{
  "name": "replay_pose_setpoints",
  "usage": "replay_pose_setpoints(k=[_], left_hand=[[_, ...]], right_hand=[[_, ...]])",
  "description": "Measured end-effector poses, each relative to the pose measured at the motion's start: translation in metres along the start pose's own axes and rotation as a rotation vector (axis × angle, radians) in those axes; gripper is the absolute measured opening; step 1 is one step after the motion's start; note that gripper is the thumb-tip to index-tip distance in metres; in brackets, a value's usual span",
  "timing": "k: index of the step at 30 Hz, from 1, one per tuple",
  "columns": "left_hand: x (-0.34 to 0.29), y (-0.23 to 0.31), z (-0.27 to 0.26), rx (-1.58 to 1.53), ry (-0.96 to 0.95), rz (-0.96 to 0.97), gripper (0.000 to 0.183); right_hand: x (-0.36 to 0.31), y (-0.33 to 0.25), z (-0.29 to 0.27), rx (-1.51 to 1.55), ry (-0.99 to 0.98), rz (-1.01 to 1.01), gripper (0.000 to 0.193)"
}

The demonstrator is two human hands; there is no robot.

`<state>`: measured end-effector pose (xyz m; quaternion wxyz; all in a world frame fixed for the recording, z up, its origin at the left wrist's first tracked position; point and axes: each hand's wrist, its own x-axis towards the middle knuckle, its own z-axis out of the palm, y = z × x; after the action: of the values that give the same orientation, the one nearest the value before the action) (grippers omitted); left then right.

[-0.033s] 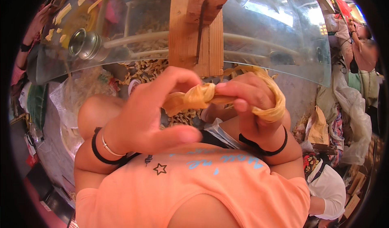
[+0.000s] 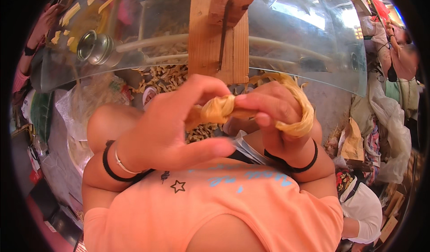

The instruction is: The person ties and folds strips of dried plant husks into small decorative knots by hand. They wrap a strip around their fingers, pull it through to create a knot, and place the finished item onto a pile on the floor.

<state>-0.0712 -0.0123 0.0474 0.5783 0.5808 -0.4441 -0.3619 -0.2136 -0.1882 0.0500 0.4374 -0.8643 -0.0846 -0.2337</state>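
A long, pliable, yellowish-tan strip [image 2: 293, 127] runs between my hands, with a thick folded knot [image 2: 217, 108] in it. My right hand [image 2: 273, 108] pinches the strip just right of the knot, and a loop of it passes round the back of that hand. My left hand [image 2: 165, 122] curves round the knot from the left. Its index finger bends over the far side of the knot, while the thumb stretches apart below, slightly blurred. The strip's left part goes in behind that thumb and palm; my other left fingers are hidden.
A wooden block stand [image 2: 219, 50] with a dark metal blade or rod stands just beyond my hands on a glass tabletop [image 2: 309, 37]. Tan strips and a metal jar [image 2: 94, 48] lie at the left. Curled scraps [image 2: 168, 77] cover the floor underneath. Other people sit nearby on both sides.
My left hand and thumb have shifted slightly right. The knot looks more gathered, and less of the strip shows at its left. My right hand keeps its pinch.
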Motion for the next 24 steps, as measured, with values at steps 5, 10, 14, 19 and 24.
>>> replay_pose_setpoints(k=[5, 10, 14, 19, 24], left_hand=[[0.002, 0.002, -0.002, 0.446, -0.024, 0.197, 0.023], [0.004, -0.001, -0.002, 0.366, -0.018, 0.235, 0.024], [0.001, 0.0, 0.002, 0.115, -0.041, 0.275, 0.016], [-0.002, -0.007, 0.0, -0.03, -0.158, 0.21, 0.016], [-0.01, -0.014, 0.002, -0.24, 0.05, 0.074, 0.013]], right_hand=[[0.001, -0.002, 0.006, 0.05, -0.016, -0.001, 0.02], [-0.004, 0.0, 0.004, 0.326, -0.012, 0.185, 0.018], [-0.007, -0.01, 0.008, 0.844, -0.042, 0.398, 0.034], [-0.012, -0.012, 0.003, 1.21, -0.08, 0.622, 0.046], [-0.013, -0.003, 0.002, 1.252, 0.127, 0.578, 0.042]])
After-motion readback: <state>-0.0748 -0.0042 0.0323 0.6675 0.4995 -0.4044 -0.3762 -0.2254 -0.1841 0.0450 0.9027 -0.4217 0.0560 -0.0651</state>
